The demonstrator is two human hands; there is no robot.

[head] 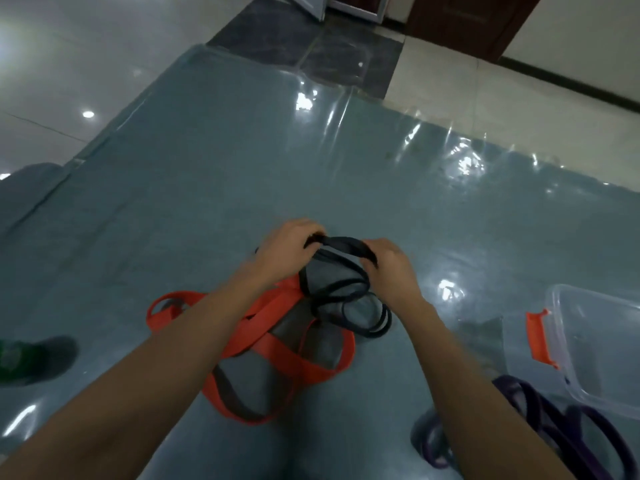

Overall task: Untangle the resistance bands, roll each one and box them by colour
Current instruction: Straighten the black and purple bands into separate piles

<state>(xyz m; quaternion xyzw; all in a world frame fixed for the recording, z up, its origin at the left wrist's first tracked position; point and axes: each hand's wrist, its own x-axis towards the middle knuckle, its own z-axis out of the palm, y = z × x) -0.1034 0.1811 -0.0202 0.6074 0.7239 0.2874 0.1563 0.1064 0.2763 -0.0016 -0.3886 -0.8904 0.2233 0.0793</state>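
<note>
- Head view: black band (341,243) pinched at its top by left hand (289,244) and right hand (388,268), fingers curled round it, over a grey-blue mat (242,168).
- Under the left forearm, partly hidden: tangled orange band (273,337), touching the black loops.
- Right: purple band (535,405) beside a clear box (606,341), part-covered by right forearm.
- Far left: dark shoe (38,358).

floor: glossy pale tiles (69,46), glare spots from ceiling lights
strip: dark marbled tiles (346,57), top centre
mat: grey-blue mat (207,168) under wrinkled clear film, shiny at right
door: dark brown wood door (467,19), top right
frame: white frame (353,8) beside door
skirting: black skirting (571,83) under cream wall, right
</note>
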